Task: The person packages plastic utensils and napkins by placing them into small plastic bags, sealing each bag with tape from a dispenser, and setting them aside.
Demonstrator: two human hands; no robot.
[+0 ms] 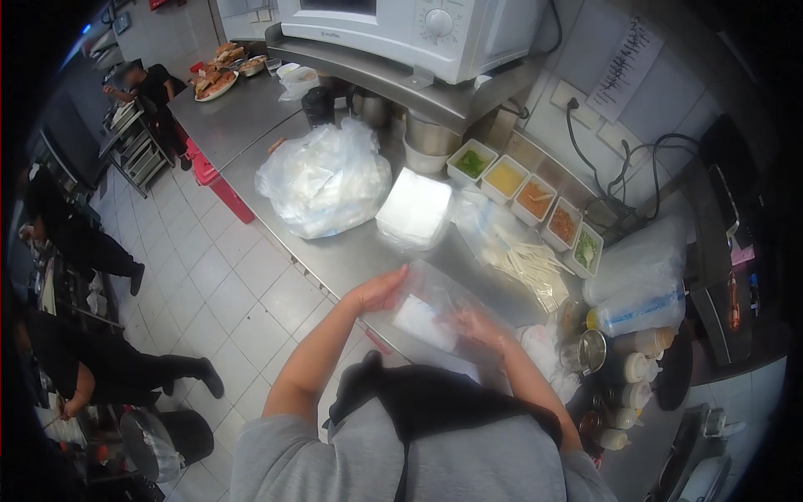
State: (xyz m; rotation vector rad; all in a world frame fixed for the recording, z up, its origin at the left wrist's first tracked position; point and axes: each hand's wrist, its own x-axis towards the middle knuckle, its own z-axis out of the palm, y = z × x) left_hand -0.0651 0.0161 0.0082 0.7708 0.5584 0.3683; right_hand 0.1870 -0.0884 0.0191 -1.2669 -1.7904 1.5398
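A clear plastic bag point(435, 283) is spread out in front of my body at the counter edge. My left hand point(381, 290) grips its upper left edge, thumb and fingers closed on the film. White paper napkins point(422, 322) show through the plastic. My right hand point(478, 325) is seen through the film, inside the bag, its fingers closed at the right edge of the napkins. Just beyond lies a stack of white napkins point(416, 205) in plastic wrapping. To its left sits a large, bulging plastic bag point(322, 180) of white items.
Several white tubs point(506, 177) of chopped ingredients line the back, beside a bag of pale wooden-looking sticks point(535, 272). Sauce bottles point(637, 368) stand at right. Overhead, a microwave point(418, 29) sits on a steel shelf point(368, 67). Other people point(100, 360) stand across the tiled floor.
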